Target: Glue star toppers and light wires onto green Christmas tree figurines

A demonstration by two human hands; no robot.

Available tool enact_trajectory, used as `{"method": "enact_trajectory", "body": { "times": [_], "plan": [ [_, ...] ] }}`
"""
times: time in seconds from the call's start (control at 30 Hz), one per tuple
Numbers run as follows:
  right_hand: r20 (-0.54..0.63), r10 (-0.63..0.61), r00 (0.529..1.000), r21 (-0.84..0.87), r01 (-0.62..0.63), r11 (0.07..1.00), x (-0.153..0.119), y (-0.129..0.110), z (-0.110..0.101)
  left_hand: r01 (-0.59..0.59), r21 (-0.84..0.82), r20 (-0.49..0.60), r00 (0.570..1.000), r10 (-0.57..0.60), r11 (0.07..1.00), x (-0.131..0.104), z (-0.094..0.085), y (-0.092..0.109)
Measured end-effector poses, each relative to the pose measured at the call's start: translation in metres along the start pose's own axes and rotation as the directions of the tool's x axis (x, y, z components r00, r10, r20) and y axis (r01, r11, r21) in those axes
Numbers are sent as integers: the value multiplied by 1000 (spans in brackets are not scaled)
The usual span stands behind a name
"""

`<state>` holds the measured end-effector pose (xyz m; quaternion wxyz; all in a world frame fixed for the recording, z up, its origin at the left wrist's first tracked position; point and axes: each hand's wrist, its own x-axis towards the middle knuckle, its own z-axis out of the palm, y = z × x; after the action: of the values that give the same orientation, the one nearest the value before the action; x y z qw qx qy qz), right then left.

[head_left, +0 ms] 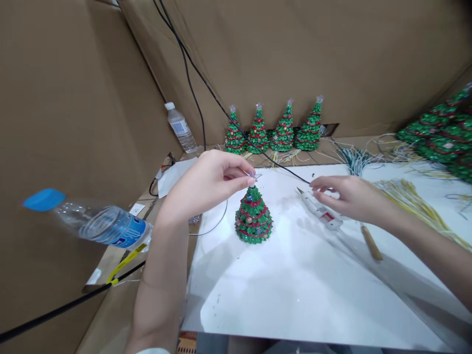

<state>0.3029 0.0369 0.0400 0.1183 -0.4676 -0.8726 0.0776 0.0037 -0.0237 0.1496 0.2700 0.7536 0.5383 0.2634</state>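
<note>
Head view: small green tree [254,219] upright on the white worktop [273,295], red garland and baubles round it. Left hand [217,174] at its tip, thumb and fingers pinched on a clear star [252,175]. Right hand [341,196] well apart from the left, fingers part-curled just over a white pointed tool [322,212]; cannot tell whether it grips the tool or the black cable [221,101] ending at its fingertips. Wooden handle [371,243] near. Four star-topped trees [283,130] in a row behind; blue-capped bottle [121,228] at left.
</note>
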Motion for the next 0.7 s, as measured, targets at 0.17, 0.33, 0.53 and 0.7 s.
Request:
{"method": "enact_trajectory", "body": {
  "times": [0.17, 0.33, 0.53, 0.7],
  "plan": [
    [75, -125, 989, -50, 129, 990, -21, 57, 26, 22, -82, 41, 999, -19, 996, 1, -1, -1],
    [76, -232, 970, -102, 239, 966, -31, 75, 46, 11, -105, 37, 999, -7, 994, 2, 0, -2],
    [11, -333, 943, -157, 330, 931, -35, 84, 60, -8, -109, 46, 999, 14, 994, 3, -1, -4],
    [-138, -364, 921, -211, 332, 919, -39, 78, 51, -2, -84, 54, 999, 7, 996, 4, -3, -5]
  ]
}}
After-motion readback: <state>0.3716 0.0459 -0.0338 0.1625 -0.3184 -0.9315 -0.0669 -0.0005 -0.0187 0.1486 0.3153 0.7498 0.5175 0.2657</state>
